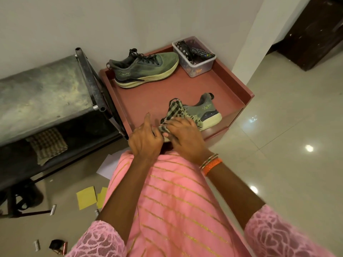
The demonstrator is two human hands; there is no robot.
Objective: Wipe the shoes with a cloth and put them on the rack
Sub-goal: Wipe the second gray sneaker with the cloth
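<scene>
Two green sneakers with pale soles lie on a reddish-brown rack top (148,97). The far sneaker (144,69) rests on its side near the wall, untouched. The near sneaker (206,114) sits at the rack's front edge, its toe end covered by a checked green cloth (173,113). My right hand (185,138) presses the cloth down onto the shoe's toe. My left hand (143,140) grips the toe end beside it, index finger pointing up. The toe itself is hidden under the hands and cloth.
A clear plastic box (196,60) with a remote and small items stands at the rack's back right. A metal-topped stand (42,93) with another checked cloth (47,143) on its lower shelf is left. Yellow papers (87,197) and small items litter the tiled floor.
</scene>
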